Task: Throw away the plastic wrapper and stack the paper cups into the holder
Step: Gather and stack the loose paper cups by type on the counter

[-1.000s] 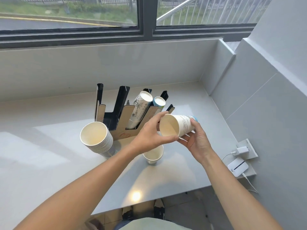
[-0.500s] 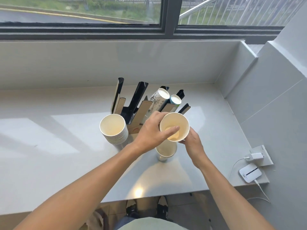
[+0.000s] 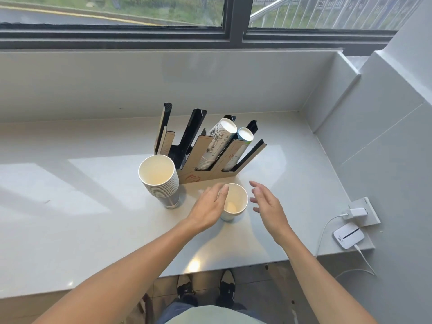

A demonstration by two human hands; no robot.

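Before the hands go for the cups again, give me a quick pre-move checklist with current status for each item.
1. Small cup stack upright on the counter: ok.
2. Left hand free: its fingers touch the small stack's rim but do not grip it: ok.
3. Right hand open and clear of the cups: ok.
4. Tall cup stack standing, not leaning: ok.
5. Holder has empty slots on its left side: ok.
6. Plastic wrapper thrown away: none in view, cannot tell.

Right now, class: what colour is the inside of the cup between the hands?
Plain cream-white inside the small cup, best seen in the head view.
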